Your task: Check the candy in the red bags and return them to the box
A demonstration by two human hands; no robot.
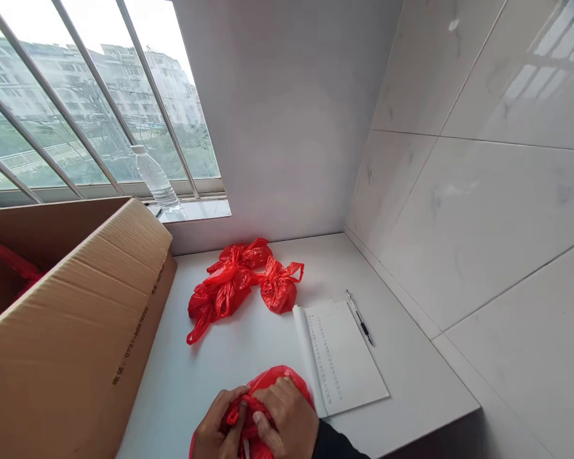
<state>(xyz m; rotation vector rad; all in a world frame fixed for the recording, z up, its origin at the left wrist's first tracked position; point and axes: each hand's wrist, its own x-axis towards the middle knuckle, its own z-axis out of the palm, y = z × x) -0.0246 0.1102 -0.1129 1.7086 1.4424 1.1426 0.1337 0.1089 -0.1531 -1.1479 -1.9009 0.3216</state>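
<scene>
At the near edge of the white table, both hands work on a red plastic bag (280, 375). My left hand (217, 424) pinches gathered plastic at the bag's top. Fingers of my right hand (289, 411) are curled over the same bag from the right, gripping its plastic. What lies inside the bag is hidden. Farther back sit several tied red plastic bags, among them one with loop handles (278, 290) and a cluster (224, 290) to its left. Just right of my right hand lies an open notebook (347, 357) with handwritten columns, a pen (360, 319) along its far side.
A large cardboard box (90, 319) stands on the left, with red plastic (16, 264) inside. On the windowsill is a clear water bottle (157, 178) before metal bars. A tiled wall (497, 210) bounds the table (411, 376) on the right.
</scene>
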